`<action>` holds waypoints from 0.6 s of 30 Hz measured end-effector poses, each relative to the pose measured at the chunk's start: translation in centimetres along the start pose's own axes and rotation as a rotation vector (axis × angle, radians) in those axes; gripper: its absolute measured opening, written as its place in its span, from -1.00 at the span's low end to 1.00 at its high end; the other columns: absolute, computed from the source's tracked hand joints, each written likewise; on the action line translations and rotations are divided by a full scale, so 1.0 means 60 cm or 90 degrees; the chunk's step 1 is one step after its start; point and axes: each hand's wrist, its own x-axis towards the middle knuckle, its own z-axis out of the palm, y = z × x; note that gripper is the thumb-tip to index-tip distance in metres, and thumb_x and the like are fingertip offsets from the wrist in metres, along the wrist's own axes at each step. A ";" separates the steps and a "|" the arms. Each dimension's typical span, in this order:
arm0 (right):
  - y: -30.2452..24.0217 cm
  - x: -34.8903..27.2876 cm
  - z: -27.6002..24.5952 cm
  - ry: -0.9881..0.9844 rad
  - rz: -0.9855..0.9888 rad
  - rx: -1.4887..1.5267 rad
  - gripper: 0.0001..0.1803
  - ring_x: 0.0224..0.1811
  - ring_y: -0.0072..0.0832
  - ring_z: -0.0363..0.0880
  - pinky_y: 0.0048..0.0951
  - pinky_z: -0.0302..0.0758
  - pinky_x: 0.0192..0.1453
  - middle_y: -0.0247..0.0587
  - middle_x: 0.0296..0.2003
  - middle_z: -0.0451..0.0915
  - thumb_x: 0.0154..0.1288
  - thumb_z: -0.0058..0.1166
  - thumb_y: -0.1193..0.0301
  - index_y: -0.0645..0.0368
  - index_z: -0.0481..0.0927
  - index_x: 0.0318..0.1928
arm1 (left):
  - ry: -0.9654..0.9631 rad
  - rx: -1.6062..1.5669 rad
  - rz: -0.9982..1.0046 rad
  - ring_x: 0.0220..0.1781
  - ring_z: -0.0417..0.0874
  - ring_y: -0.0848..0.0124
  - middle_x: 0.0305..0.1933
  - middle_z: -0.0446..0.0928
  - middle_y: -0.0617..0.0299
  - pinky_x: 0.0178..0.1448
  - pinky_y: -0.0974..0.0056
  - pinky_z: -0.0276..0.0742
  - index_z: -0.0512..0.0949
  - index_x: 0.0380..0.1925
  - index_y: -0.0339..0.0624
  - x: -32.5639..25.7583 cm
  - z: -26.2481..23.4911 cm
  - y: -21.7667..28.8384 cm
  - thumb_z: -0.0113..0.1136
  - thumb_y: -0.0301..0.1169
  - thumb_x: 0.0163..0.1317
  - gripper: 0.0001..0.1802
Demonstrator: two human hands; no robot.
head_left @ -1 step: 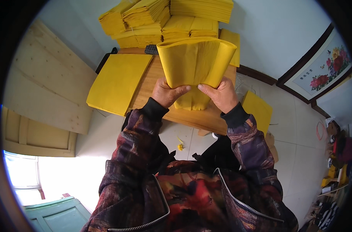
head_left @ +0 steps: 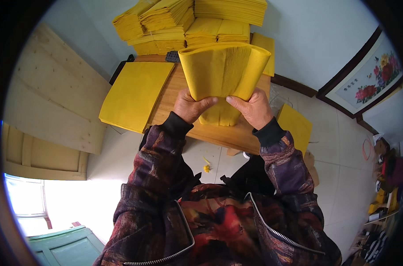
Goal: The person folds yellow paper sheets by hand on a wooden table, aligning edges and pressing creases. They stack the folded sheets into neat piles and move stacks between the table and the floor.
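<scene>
A thick bundle of yellow paper sheets (head_left: 223, 71), its two sides folded in toward the middle, stands upright between my hands over the table. My left hand (head_left: 191, 105) grips its left side, thumb pressed on the front. On its right side, my right hand (head_left: 251, 109) holds it the same way, and the two thumb tips nearly meet at the centre. The fingers behind the bundle are hidden. The sheet edges show as fine lines down the middle, and the lower end reaches close to the tabletop.
A flat yellow paper stack (head_left: 137, 95) overhangs the left of the wooden table (head_left: 219, 136). Folded yellow bundles (head_left: 166, 26) are piled at the back. More yellow sheets (head_left: 294, 126) lie low at the right. A yellow scrap (head_left: 206, 168) is on the floor.
</scene>
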 end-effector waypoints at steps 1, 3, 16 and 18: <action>0.002 -0.002 0.000 -0.012 -0.039 0.023 -0.75 -0.27 -0.64 0.55 -0.54 0.49 -0.16 -0.26 -0.28 0.66 0.19 0.17 0.51 0.30 0.56 -0.11 | 0.009 0.000 0.016 -0.21 0.57 0.57 -0.23 0.63 0.29 -0.09 0.42 0.52 0.59 -0.19 -0.29 -0.001 0.002 0.000 0.31 -0.50 0.12 -0.77; 0.007 -0.005 0.001 -0.001 0.017 -0.014 -0.76 -0.29 -0.65 0.54 -0.54 0.49 -0.17 -0.27 -0.30 0.65 0.19 0.17 0.51 0.31 0.56 -0.12 | 0.012 0.037 0.002 -0.22 0.57 0.57 -0.25 0.63 0.29 -0.11 0.41 0.52 0.60 -0.21 -0.29 -0.001 0.003 0.003 0.31 -0.50 0.12 -0.79; 0.073 0.049 -0.060 -0.233 0.197 -0.003 -0.79 -0.33 -0.67 0.50 -0.60 0.45 -0.21 -0.39 -0.34 0.57 0.23 0.12 0.53 0.31 0.50 -0.14 | 0.293 -0.261 -0.289 -0.15 0.62 0.22 -0.15 0.56 0.05 -0.06 0.19 0.57 0.44 -0.05 -0.36 -0.019 0.050 -0.063 0.19 -0.45 0.19 -0.65; 0.102 0.062 -0.056 -0.312 0.265 -0.087 -0.77 -0.37 -0.63 0.50 -0.54 0.44 -0.26 -0.35 -0.37 0.58 0.15 0.16 0.46 0.31 0.53 -0.20 | 0.326 -0.297 -0.389 -0.09 0.60 0.20 -0.10 0.54 0.04 -0.03 0.14 0.56 0.41 -0.01 -0.34 -0.043 0.058 -0.107 0.15 -0.44 0.23 -0.65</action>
